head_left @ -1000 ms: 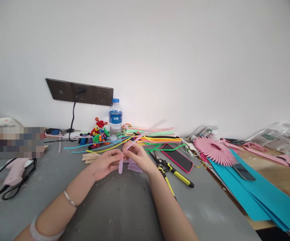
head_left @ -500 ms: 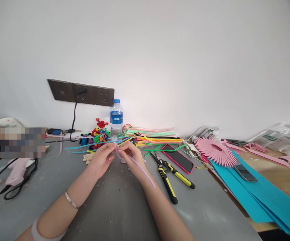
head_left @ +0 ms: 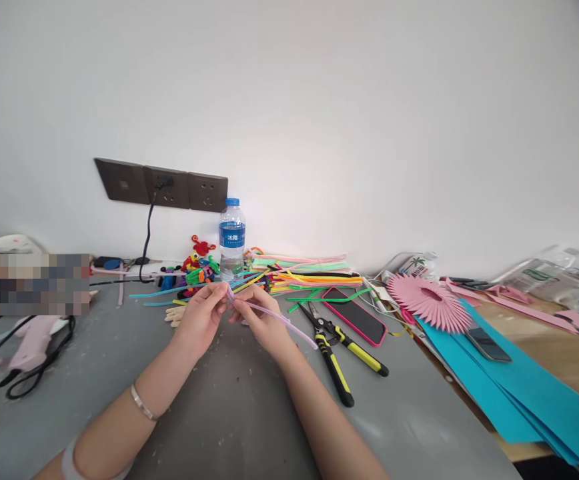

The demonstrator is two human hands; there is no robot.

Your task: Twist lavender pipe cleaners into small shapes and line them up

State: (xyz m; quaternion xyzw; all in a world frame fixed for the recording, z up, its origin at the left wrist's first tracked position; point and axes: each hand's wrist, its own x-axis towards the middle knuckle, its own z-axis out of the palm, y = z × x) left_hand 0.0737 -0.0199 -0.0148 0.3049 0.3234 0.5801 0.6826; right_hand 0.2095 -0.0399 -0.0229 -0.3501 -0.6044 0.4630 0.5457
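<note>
A light purple pipe cleaner (head_left: 297,331) is pinched between both hands over the grey table. My left hand (head_left: 203,316) closes thumb and fingers on its upper end. Just to the right, my right hand (head_left: 258,319) grips it near that same end. The long tail runs over the back of my right hand and slants down to the right, its tip free. Behind the hands lies a heap of coloured pipe cleaners (head_left: 314,280). Yellow-and-black pruning shears (head_left: 337,343) rest to the right of my right hand, their handles spread.
A water bottle (head_left: 232,243) stands by the wall beside small colourful pipe-cleaner figures (head_left: 200,265). A phone (head_left: 357,317) lies behind the shears. On the right are a pink pleated paper disc (head_left: 402,300) and blue sheets (head_left: 509,387). A pink glue gun (head_left: 34,343) with a black cord lies left.
The tail of the purple pipe cleaner has swung up and to the right, off my right wrist. My right hand has turned slightly, and both hands stay close together.
</note>
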